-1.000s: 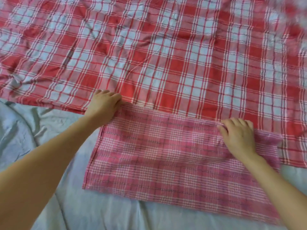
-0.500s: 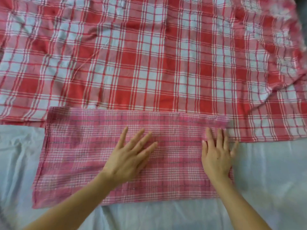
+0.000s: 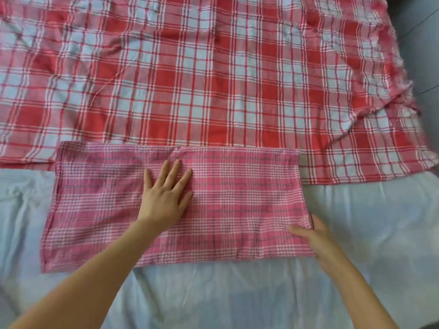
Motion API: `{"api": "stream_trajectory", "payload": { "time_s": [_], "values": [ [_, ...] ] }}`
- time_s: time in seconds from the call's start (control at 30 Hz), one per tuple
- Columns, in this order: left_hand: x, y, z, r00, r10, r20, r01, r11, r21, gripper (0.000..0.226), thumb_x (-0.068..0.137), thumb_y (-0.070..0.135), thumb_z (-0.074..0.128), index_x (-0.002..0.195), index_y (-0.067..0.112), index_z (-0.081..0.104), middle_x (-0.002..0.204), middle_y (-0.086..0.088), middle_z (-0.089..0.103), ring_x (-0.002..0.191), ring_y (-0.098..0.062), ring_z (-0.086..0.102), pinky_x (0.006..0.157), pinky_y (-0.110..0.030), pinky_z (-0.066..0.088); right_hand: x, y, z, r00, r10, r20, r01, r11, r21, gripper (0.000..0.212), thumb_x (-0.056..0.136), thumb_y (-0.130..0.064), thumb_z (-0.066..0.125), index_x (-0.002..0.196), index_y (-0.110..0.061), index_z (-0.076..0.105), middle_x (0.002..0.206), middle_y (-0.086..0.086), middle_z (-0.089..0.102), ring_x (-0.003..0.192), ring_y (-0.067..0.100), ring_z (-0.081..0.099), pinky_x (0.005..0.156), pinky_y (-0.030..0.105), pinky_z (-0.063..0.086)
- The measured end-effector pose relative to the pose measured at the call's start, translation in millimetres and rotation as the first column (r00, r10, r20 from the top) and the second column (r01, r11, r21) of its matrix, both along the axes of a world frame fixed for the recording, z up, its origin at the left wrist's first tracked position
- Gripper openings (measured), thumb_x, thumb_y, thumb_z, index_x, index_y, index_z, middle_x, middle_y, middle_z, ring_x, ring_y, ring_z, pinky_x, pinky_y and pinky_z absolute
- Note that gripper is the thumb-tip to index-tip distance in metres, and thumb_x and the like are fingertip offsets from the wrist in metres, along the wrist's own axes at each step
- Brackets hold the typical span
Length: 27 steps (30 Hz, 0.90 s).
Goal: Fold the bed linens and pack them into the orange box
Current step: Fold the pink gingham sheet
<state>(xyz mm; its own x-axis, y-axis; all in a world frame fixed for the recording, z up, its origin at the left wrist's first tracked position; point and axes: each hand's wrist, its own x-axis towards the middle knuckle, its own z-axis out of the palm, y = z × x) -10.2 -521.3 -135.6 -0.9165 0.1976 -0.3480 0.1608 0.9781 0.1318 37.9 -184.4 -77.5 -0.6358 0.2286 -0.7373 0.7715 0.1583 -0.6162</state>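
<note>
Head view: left hand (image 3: 166, 198) lay flat, fingers apart, on the cloth (image 3: 237, 198); right hand (image 3: 316, 236) at its right edge, grip unclear. I feared a skewed fold if the cloth slid.

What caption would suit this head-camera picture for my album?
Left hand pressed flat on a pink plaid cloth, right hand at its near right corner, red plaid sheet spread behind.

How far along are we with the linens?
Done: pink checked cloth lies flat in a rectangle. In hand: left hand presses its middle, right hand sits at its right edge, seemingly for another fold. Left: the red plaid sheet is spread unfolded, and no orange box is in view, so nothing looks packed.
</note>
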Motion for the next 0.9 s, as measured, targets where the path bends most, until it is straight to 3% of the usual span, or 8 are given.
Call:
{"api": "stream_trajectory", "payload": {
  "time_s": [0.13, 0.23, 0.3, 0.47, 0.6, 0.73, 0.8, 0.9],
  "values": [
    [16.0, 0.8, 27.8, 0.971, 0.214, 0.108, -0.235, 0.937, 0.259, 0.058, 0.092, 0.055, 0.026, 0.144, 0.031, 0.034, 0.154, 0.005, 0.024, 0.144, -0.020, 0.018, 0.116, -0.043, 0.017, -7.6, -51.8, 58.0, 0.976, 0.148, -0.161, -0.126, 0.982, 0.137, 0.054, 0.069, 0.008, 0.070, 0.109, -0.026, 0.062, 0.088, -0.008, 0.073, 0.083, 0.009, 0.069, 0.072, 0.023, 0.055],
    [22.0, -9.3, 55.7, 0.702, 0.548, 0.455, -0.702, 0.423, 0.573, 0.034, 0.095, 0.036, 0.051, 0.128, 0.029, 0.056, 0.125, 0.012, 0.056, 0.114, -0.013, 0.055, 0.090, -0.028, 0.041, -0.1, -119.7, 87.4, 0.899, 0.376, -0.226, -0.299, 0.902, 0.313, 0.076, 0.071, -0.001, 0.064, 0.137, -0.032, 0.043, 0.103, -0.009, 0.068, 0.089, 0.013, 0.066, 0.081, 0.030, 0.052],
    [29.4, -26.1, 64.0, 0.535, 0.578, 0.617, -0.791, 0.085, 0.606, 0.028, 0.095, 0.027, 0.053, 0.122, 0.024, 0.059, 0.115, 0.004, 0.065, 0.104, -0.015, 0.062, 0.086, -0.029, 0.047, 7.8, -172.5, 85.4, 0.797, 0.595, -0.106, -0.501, 0.748, 0.435, 0.088, 0.078, -0.010, 0.061, 0.149, -0.037, 0.016, 0.112, -0.003, 0.065, 0.096, 0.023, 0.064, 0.080, 0.031, 0.047],
    [43.4, -45.7, 58.0, 0.376, 0.594, 0.712, -0.832, -0.122, 0.541, 0.027, 0.097, 0.019, 0.049, 0.122, 0.012, 0.057, 0.105, -0.006, 0.068, 0.098, -0.022, 0.066, 0.092, -0.042, 0.052, 26.5, -269.4, 21.8, 0.582, 0.810, 0.076, -0.712, 0.462, 0.528, 0.081, 0.093, -0.020, 0.044, 0.150, -0.024, -0.013, 0.102, -0.002, 0.068, 0.091, 0.021, 0.065, 0.066, 0.027, 0.035],
    [50.3, -38.9, 49.8, 0.379, 0.592, 0.711, -0.845, -0.090, 0.526, 0.020, 0.095, 0.022, 0.052, 0.114, 0.017, 0.058, 0.102, -0.003, 0.069, 0.092, -0.014, 0.066, 0.086, -0.034, 0.054, 36.3, -279.1, -7.0, 0.605, 0.795, 0.030, -0.698, 0.512, 0.501, 0.067, 0.096, -0.031, 0.039, 0.152, -0.026, 0.002, 0.102, -0.004, 0.069, 0.090, 0.019, 0.067, 0.073, 0.030, 0.047],
    [53.6, -20.2, 47.5, 0.545, 0.638, 0.544, -0.819, 0.265, 0.509, 0.018, 0.091, 0.031, 0.058, 0.106, 0.022, 0.056, 0.096, 0.004, 0.064, 0.085, -0.014, 0.061, 0.076, -0.028, 0.049, 36.0, -229.4, 1.4, 0.798, 0.552, -0.243, -0.290, 0.704, 0.649, 0.042, 0.090, -0.037, 0.057, 0.129, -0.022, 0.056, 0.089, 0.000, 0.073, 0.084, 0.022, 0.068, 0.072, 0.033, 0.049],
    [57.7, -10.7, 44.0, 0.625, 0.620, 0.474, -0.770, 0.392, 0.503, 0.012, 0.089, 0.027, 0.061, 0.088, 0.022, 0.050, 0.079, 0.007, 0.058, 0.071, -0.011, 0.054, 0.061, -0.014, 0.040, 25.0, -194.4, -1.9, 0.876, 0.407, -0.257, -0.110, 0.688, 0.717, 0.039, 0.089, -0.034, 0.059, 0.123, -0.015, 0.060, 0.088, 0.004, 0.071, 0.084, 0.027, 0.066, 0.071, 0.034, 0.048],
    [63.7, -4.5, 38.0, 0.661, 0.632, 0.405, -0.742, 0.468, 0.480, 0.018, 0.088, 0.014, 0.058, 0.077, 0.018, 0.045, 0.066, 0.011, 0.048, 0.059, -0.006, 0.045, 0.050, -0.011, 0.035, 1.5, -157.3, -17.5, 0.950, 0.293, -0.109, -0.179, 0.795, 0.579, 0.051, 0.088, -0.044, 0.058, 0.127, -0.011, 0.052, 0.105, 0.004, 0.066, 0.099, 0.027, 0.062, 0.082, 0.038, 0.048]
  ]
}}
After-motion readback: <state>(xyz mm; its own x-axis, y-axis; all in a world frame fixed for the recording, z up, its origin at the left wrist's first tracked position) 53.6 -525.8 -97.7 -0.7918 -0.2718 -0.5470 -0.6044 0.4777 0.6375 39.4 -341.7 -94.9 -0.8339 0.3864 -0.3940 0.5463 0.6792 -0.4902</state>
